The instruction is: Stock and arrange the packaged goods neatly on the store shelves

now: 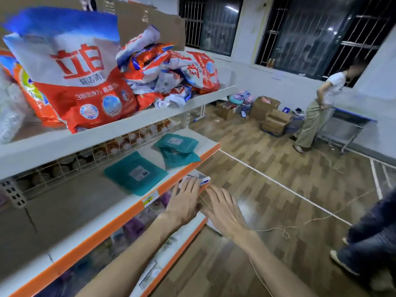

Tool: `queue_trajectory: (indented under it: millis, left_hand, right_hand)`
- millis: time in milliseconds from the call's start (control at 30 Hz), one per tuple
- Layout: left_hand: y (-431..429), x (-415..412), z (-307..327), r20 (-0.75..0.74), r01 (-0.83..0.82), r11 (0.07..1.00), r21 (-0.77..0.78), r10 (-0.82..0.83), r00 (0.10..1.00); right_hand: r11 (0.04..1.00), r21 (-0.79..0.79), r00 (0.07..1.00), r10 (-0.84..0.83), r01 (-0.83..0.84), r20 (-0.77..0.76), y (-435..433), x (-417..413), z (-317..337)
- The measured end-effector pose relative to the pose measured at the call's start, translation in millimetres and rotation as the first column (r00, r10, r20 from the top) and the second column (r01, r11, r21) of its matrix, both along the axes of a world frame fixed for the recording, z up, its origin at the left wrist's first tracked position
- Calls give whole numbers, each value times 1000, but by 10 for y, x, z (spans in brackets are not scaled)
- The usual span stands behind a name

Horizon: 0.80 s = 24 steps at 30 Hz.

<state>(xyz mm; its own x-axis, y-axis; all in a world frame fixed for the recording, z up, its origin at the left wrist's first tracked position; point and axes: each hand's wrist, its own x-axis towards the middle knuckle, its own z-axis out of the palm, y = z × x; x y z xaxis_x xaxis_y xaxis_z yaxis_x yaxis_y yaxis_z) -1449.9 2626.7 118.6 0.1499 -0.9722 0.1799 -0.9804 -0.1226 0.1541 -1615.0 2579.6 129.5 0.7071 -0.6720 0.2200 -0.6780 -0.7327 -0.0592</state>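
The left hand [184, 202] lies flat, fingers straight and close together, its fingertips resting on a white packet [204, 180] with a blue edge. That packet sits at the right-hand front corner of the lower shelf [177, 247]. Just beside it, the right hand [225, 213] is held flat too, fingers straight and slightly spread, at the shelf's right end. Whether it touches the packet or the shelf cannot be told. Neither hand grips anything. Further back along the lower shelf are blurred purple packets [135, 226]. On the middle shelf [85, 202] above, with its orange front edge, two lots of teal packets lie flat. One [135, 172] is near the front edge and the other [177, 151] is a loose stack near the right end. The top shelf [107, 133] carries red, white and blue detergent bags. A large one [75, 67] leans over the front edge and a crumpled heap [171, 69] lies towards the right end. Past the shelves, cardboard boxes [272, 116] stand on the wooden floor near a standing person [321, 108]. Another person's legs [372, 236] show at the right, with a loose string [285, 230] on the floor.
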Motion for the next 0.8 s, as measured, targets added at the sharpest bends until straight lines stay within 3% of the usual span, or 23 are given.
queue_trajectory:
  millis: [167,367,800]
  left_hand:
    - [-658,-46,37,-6,8,1000,-12,-8,1000]
    - [-896,316,96,-22,-96,995,-4,95,995]
    - [-1262,1025,-142,-36,-386,910,153,395,918]
  right_hand:
    - [998,-46,999,-34,36,32,-768,-35,103]
    - [999,-48,999,14,-12,44,-1342,318,135]
    - [949,-6,948,316,-316,41,-2398,1411,-211]
